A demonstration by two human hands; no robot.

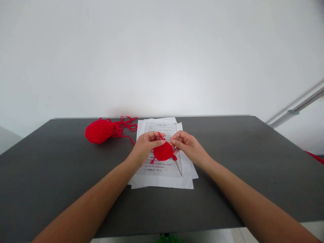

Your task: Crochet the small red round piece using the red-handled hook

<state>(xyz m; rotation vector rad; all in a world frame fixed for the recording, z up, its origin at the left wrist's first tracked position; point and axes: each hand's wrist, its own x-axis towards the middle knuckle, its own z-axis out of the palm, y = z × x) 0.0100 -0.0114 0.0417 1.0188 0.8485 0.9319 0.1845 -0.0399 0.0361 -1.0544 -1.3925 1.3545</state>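
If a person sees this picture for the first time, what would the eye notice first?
The bright red round crochet piece at the centre, held by the left hand while the right hand pinches a thin hook, above white printed papers. Next, the red yarn ball lying at the far left of the dark table.

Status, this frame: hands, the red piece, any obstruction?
Left hand pinching red crochet disc. Right hand gripping hook at disc's edge. Yarn ball off to the left, papers beneath; nothing blocking.
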